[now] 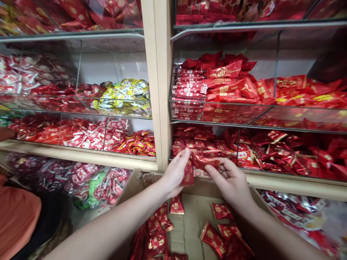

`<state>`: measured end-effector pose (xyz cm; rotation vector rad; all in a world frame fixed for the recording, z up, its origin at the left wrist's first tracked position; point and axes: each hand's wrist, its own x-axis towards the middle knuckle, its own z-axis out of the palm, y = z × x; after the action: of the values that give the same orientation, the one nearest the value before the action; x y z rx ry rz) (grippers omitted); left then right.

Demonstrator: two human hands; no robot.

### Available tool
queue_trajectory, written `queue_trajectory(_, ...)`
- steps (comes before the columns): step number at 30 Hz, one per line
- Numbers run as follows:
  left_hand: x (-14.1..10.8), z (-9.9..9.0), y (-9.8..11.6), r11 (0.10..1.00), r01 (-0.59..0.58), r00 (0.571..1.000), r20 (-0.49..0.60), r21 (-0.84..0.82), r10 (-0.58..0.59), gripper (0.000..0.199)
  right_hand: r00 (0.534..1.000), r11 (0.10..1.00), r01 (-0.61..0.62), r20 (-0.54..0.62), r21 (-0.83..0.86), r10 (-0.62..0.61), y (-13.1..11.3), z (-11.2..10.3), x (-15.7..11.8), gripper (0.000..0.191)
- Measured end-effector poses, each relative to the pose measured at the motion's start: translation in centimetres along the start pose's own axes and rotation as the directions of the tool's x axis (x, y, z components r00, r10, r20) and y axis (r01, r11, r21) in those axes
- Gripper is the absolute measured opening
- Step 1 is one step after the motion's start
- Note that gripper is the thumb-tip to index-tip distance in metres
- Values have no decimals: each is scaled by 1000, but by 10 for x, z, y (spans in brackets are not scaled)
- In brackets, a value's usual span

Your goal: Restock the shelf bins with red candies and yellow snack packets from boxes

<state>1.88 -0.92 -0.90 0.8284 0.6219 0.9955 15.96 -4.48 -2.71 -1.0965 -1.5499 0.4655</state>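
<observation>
Both my hands are raised above an open cardboard box, close to the lowest shelf on the right. My left hand (177, 171) is closed around a red candy packet (189, 174) with a gold print, held upright. In my right hand (230, 175), thumb and fingers pinch another red packet (206, 162), lying crosswise and touching or nearly touching the first. Several like red packets (213, 236) lie in the cardboard box (192, 209) below. Behind my fingers, a shelf bin holds rows of similar red packets (199, 143).
A wooden post (159, 83) divides the shelves. Clear-fronted bins hold red wrapped sweets (227, 85) on the right and yellow ones (127, 95) on the left. Bagged sweets (89, 184) lie below the left shelf. A person's orange clothing (18, 216) shows at lower left.
</observation>
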Motion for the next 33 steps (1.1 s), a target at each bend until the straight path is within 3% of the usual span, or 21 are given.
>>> queue_trajectory(3, 1, -8, -5, 996, -29, 999, -16, 79, 31, 31, 960, 904, -280, 78, 322, 270, 4, 4, 0, 17)
queue_trajectory(6, 3, -13, -9, 992, -60, 997, -48, 109, 66, 28, 940, 875, -341, 151, 344, 306, 7, 3, -1, 22)
queue_trajectory(8, 5, -14, -10, 982, -88, 993, -67, 169, 100, 24, 974, 960, -221, 97, 170, 206, 7, -6, 1, 20)
queue_trajectory(10, 9, -16, -10, 959, -123, 988, -57, 253, 142, 20, 999, 981, 38, -2, -192, -40, 7, -20, 9, 12)
queue_trajectory(11, 11, -16, -10, 946, -143, 986, -43, 292, 162, 19, 983, 901, 160, -19, -403, -183, 6, -28, 17, 8)
queue_trajectory(13, 16, -19, -9, 917, -175, 982, -7, 358, 190, 17, 935, 612, 271, 53, -743, -350, 5, -42, 37, 12)
queue_trajectory(14, 18, -21, -9, 903, -184, 980, 4, 387, 198, 16, 935, 460, 268, 114, -847, -336, 4, -47, 49, 14)
queue_trajectory(16, 23, -24, -10, 879, -177, 982, 15, 443, 191, 14, 960, 186, 241, 207, -952, -186, 2, -50, 72, 18)
queue_trajectory(18, 26, -28, -12, 861, -153, 987, 24, 485, 161, 13, 969, 1, 242, 242, -970, -40, 2, -45, 92, 24)
queue_trajectory(19, 28, -29, -13, 855, -143, 989, 30, 498, 148, 12, 967, -47, 255, 255, -966, 4, 3, -41, 100, 26)
queue_trajectory(25, 29, -36, -14, 841, -124, 992, 62, 527, 108, 11, 956, -40, 252, 242, -967, 165, 23, -22, 130, 33)
queue_trajectory(33, 31, -41, -13, 828, -121, 992, 101, 548, 77, 12, 924, 27, 244, 241, -969, 298, 44, -28, 146, 32)
